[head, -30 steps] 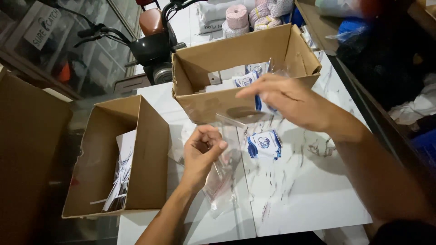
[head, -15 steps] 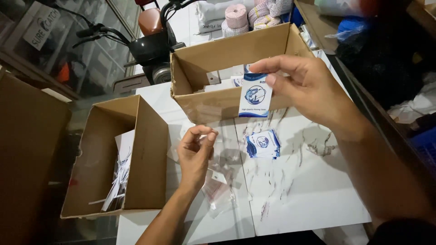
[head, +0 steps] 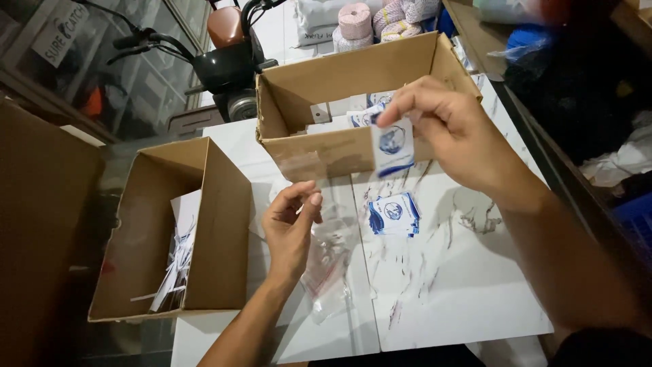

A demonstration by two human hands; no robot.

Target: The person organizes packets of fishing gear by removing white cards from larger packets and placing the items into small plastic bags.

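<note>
My right hand point(head: 456, 132) holds a small white card with a blue round mark point(head: 392, 147) upright by its top edge, in front of the larger cardboard box point(head: 339, 153). My left hand point(head: 291, 228) hovers over a pile of small clear plastic bags point(head: 327, 261) on the white marble-patterned table point(head: 448, 292), its thumb and fingers pinched together on a thin clear bag that is hard to make out. A short stack of the same blue and white cards point(head: 394, 215) lies flat on the table between my hands.
A second open cardboard box point(head: 217, 224) at the left holds white paper pieces point(head: 178, 255). The larger box holds more cards. Behind it stand a scooter point(head: 227, 61) and rolls of twine point(head: 356, 20). Dark clutter fills the right side.
My right hand drew a card out of the larger box, lifted it and has now lowered it slightly toward my left hand. My left hand rose a little off the bags.
</note>
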